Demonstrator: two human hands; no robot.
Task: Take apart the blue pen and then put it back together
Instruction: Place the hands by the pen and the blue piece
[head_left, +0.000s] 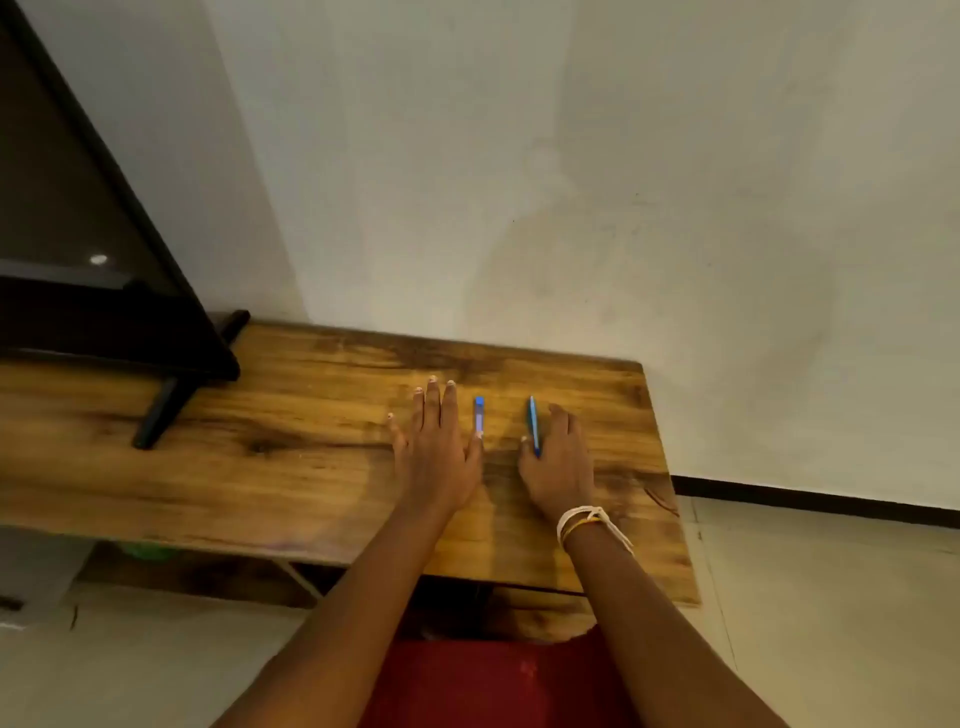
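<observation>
Left hand (434, 449) flat, empty; right hand (558, 462) loosely curled beside blue pen (533, 426) near table (311, 467) right edge: nudge risks roll-off.

Blue pen (533, 425), pale lilac pen piece with a blue cap (478, 417), golden-brown worktop (291, 441) streaked with dark wood grain, black screen (78, 218), off-white wall (623, 156), white and yellow wrist threads (584, 522), red cloth (493, 680)

Light was dim and warm, the whole frame soft. A faint shadow lay on the wall (519, 270) beyond the fingertips. Wide-angle bending showed at the edges.
</observation>
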